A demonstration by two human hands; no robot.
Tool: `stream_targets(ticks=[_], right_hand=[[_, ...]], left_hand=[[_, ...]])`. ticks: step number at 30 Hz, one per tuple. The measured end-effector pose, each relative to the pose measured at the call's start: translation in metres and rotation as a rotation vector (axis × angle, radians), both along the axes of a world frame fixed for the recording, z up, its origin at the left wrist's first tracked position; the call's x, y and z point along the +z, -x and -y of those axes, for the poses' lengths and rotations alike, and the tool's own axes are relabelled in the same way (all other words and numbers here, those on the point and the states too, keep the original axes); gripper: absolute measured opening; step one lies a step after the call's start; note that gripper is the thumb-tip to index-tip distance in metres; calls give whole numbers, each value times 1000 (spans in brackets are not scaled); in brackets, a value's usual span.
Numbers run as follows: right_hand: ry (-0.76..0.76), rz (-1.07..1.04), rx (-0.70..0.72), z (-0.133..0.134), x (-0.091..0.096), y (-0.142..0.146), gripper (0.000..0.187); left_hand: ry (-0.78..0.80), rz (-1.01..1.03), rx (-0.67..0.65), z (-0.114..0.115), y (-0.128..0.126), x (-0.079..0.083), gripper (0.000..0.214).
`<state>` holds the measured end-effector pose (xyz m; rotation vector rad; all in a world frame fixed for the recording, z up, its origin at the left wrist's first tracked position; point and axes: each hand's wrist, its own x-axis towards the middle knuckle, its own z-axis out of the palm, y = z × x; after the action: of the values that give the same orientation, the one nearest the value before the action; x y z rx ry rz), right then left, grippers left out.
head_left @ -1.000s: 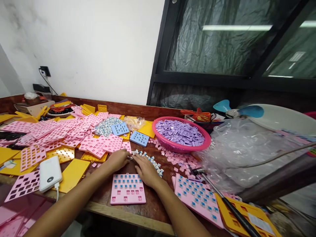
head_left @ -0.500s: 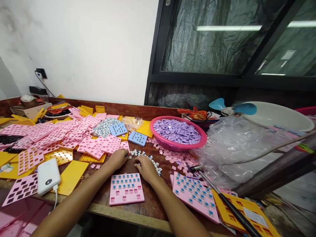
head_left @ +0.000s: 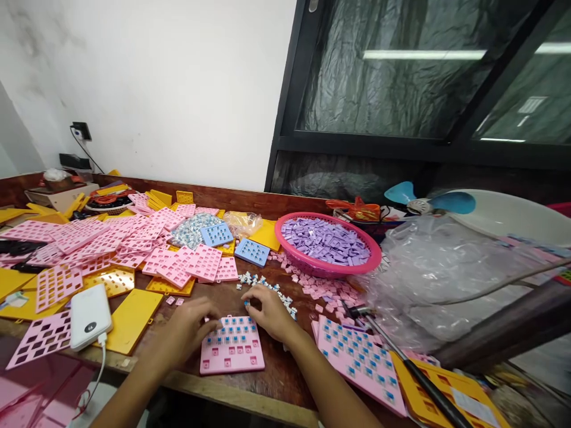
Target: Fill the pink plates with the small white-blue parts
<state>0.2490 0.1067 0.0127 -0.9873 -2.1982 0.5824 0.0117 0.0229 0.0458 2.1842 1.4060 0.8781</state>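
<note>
A pink grid tray [head_left: 232, 352] with blue pieces in its upper rows lies on the wooden bench in front of me. My left hand [head_left: 190, 330] rests at the tray's left edge, fingers curled over its upper corner. My right hand [head_left: 267, 309] sits just past the tray's top right corner, fingertips pinched on a small blue-and-white piece from the loose pile [head_left: 267, 288] beyond it.
A pink basket [head_left: 328, 245] of purple squares stands behind, with loose pink squares [head_left: 328, 290] beside it. A filled pink tray [head_left: 361, 361], a black rod [head_left: 414, 373] and plastic bags [head_left: 437, 273] lie right. Pink and yellow trays [head_left: 111, 249] and a white power bank [head_left: 90, 316] lie left.
My left hand has pulled back from the loose pile to the left edge of the pink tray. My right hand has stayed near the pile, now pinching a piece.
</note>
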Motion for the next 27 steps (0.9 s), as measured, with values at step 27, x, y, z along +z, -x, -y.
stream_targets(ticks=[27], right_hand=[[118,48,-46,88,-19,26,9]], left_hand=[[-48,207,-68,36,12,-62,20]])
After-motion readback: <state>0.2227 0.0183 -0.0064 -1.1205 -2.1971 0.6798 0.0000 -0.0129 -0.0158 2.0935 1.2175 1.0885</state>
